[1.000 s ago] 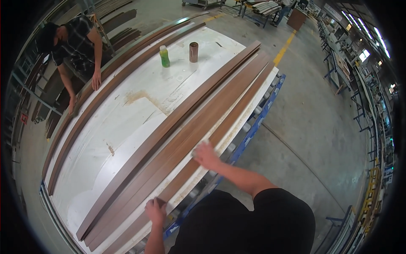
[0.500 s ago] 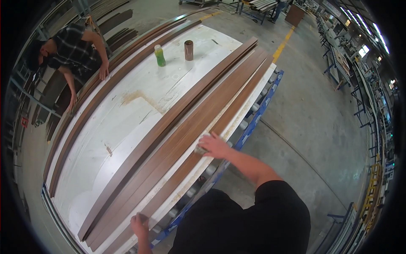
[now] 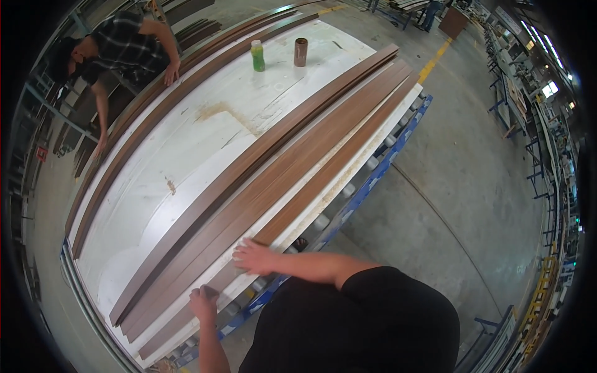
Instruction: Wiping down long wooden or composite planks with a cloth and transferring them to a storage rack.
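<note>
The nearest long brown wood-grain strip [image 3: 323,189] lies along the near edge of a white-topped table [image 3: 202,146]. At its near-left part, my left hand [image 3: 204,303] is closed around the strip's edge. Farther along the same strip, my right hand [image 3: 255,257] presses down from above, fingers partly spread. Beneath its fingers is a small pale wadded cloth or pad, mostly hidden in the current view. Just beyond, a wider brown board [image 3: 280,171] runs alongside, then a darker stacked pair of strips [image 3: 249,158].
A green-filled bottle [image 3: 257,57] and a brown cylinder [image 3: 301,52] stand on the far tabletop. Across the table a person in a plaid shirt [image 3: 127,46] touches other brown strips [image 3: 146,118]. A blue roller frame [image 3: 379,165] runs along the near side.
My right hand has slid along the strip toward my left hand. My left hand stays on the strip's edge. The whole view has shifted somewhat.
</note>
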Demonstrator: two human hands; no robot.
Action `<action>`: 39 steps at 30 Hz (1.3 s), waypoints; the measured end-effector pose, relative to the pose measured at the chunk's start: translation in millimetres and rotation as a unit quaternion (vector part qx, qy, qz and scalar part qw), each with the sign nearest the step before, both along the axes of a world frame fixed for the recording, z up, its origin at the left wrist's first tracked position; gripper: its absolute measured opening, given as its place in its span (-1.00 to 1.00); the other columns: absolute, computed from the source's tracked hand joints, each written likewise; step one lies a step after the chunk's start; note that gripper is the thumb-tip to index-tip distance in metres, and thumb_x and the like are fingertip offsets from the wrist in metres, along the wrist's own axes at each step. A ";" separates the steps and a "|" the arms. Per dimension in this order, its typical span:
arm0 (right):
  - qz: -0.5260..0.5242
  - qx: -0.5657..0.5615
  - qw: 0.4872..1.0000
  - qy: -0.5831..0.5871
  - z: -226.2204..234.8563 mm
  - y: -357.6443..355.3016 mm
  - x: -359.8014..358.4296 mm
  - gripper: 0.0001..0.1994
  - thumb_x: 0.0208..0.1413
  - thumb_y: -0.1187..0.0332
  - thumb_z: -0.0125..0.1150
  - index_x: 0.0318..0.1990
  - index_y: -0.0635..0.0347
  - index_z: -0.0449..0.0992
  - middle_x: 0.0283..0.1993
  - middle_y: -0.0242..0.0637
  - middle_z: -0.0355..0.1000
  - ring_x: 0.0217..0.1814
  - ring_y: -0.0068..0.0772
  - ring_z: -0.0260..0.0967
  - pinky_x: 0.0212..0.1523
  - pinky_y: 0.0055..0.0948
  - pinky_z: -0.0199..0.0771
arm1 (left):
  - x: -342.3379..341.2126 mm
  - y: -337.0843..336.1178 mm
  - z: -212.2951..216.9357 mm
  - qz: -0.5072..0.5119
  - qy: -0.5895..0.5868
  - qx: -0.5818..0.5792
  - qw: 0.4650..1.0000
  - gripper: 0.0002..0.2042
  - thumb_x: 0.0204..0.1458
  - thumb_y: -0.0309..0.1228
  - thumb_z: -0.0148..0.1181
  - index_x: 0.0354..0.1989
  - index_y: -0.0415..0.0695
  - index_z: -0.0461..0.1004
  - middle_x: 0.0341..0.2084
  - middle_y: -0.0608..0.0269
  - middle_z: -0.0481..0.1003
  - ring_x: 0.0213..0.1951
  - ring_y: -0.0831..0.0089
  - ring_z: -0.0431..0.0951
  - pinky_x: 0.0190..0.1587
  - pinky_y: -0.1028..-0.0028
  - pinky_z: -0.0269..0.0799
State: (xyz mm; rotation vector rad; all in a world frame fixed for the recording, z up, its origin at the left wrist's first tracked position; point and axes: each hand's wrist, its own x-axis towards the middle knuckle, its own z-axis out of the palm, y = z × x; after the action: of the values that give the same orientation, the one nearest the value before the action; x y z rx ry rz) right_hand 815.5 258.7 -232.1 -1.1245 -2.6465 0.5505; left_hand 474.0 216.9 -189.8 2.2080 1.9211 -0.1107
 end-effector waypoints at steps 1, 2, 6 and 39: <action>0.012 -0.032 0.999 -0.012 -5.7 7.9 13.4 -0.40 0.26 -0.09 0.28 0.39 -0.12 0.47 0.51 -0.19 0.31 0.66 -0.08 0.08 0.60 0.40 -0.15 | -3.1 -0.8 2.4 0.004 0.002 -0.002 1.000 -0.32 -0.15 -0.27 0.61 0.23 -0.08 0.52 0.02 0.06 0.51 0.11 -0.03 0.49 0.16 0.05 0.45; -0.001 -0.032 0.999 -0.029 -7.8 11.6 37.5 -0.41 0.25 -0.08 0.29 0.39 -0.15 0.46 0.50 -0.21 0.32 0.65 -0.10 0.09 0.58 0.41 -0.11 | -5.4 -1.5 2.5 0.007 -0.017 0.003 1.000 -0.30 -0.15 -0.26 0.61 0.25 -0.07 0.52 0.07 0.04 0.51 0.15 -0.03 0.49 0.18 0.03 0.44; -0.096 0.028 0.992 -0.081 -21.1 7.8 193.0 -0.39 0.23 -0.05 0.33 0.42 -0.19 0.44 0.50 -0.32 0.34 0.63 -0.12 0.14 0.53 0.35 0.00 | -46.9 -22.2 -7.4 0.009 -0.069 0.040 0.997 -0.25 -0.13 -0.25 0.60 0.33 -0.06 0.49 0.20 0.00 0.50 0.25 -0.05 0.47 0.27 0.01 0.39; -0.035 0.038 0.996 -0.073 -16.0 -31.6 -101.5 -0.44 0.33 0.11 0.19 0.43 0.06 0.40 0.49 0.02 0.27 0.60 0.23 0.06 0.60 0.36 -0.16 | -174.3 -59.1 -10.3 0.087 -0.075 0.059 0.992 -0.28 -0.05 -0.17 0.57 0.35 0.05 0.47 0.17 0.16 0.46 0.31 0.09 0.39 0.47 -0.01 0.17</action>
State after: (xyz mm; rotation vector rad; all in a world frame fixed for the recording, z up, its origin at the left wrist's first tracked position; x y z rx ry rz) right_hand 714.0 227.1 -248.2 -1.2739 -2.7118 0.3637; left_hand 299.7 157.9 -200.1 2.0412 2.0709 0.1955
